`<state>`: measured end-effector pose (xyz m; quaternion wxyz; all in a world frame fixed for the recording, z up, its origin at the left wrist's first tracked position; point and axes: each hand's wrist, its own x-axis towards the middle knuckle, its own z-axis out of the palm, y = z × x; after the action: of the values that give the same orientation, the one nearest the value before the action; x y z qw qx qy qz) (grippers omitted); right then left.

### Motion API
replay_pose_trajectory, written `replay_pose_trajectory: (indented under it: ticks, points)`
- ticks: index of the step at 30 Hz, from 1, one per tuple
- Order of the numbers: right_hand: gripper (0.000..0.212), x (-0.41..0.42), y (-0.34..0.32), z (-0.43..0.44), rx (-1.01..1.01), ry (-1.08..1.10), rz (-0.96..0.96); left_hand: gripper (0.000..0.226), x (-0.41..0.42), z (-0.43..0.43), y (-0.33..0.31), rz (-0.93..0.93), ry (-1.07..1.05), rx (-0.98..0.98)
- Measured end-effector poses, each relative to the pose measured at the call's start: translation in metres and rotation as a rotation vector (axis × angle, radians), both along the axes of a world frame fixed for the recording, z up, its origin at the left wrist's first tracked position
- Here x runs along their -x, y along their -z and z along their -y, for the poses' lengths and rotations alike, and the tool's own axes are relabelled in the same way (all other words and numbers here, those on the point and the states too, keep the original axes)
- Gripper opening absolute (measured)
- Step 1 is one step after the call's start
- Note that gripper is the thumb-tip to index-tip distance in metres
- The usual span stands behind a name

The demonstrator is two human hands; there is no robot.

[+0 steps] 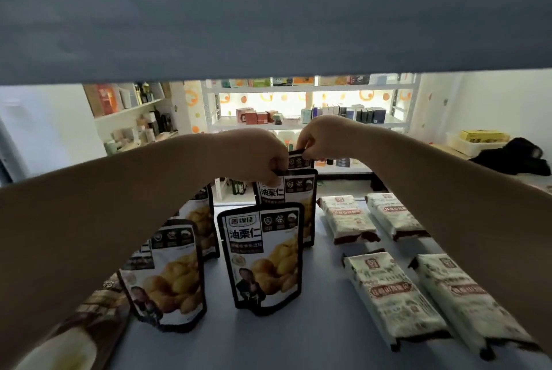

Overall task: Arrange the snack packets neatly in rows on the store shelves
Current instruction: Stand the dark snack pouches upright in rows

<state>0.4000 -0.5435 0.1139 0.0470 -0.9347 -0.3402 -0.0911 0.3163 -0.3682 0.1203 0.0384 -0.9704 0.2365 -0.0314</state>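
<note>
Glossy stand-up chestnut pouches, black-bordered and flat-bottomed, stand in two files on the smooth grey shelf. The front pouch stands upright in the centre file. The left hand has its fingers curled, pinching the top edge of the second pouch behind it. The right hand, just beside it, pinches the top of the rearmost pouch, near the shelf's open back edge. To the right, matte cream packets with dark red ends lie flat in two rows. A bare strip of shelf runs between pouches and packets. The upper shelf board hangs low overhead.
</note>
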Motion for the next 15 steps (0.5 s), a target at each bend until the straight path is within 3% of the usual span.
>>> replay_pose_trajectory:
  ticks: [13,15]
  points:
    - [0.016,-0.0006,0.0044,0.0028,-0.099,-0.003,-0.097,0.025,0.0006,0.0019,0.0046,0.039,0.000,0.018]
    - [0.019,-0.0004,0.0044,0.0038,-0.103,-0.007,-0.095,0.029,0.0055,-0.0032,0.0002,0.047,-0.044,0.090]
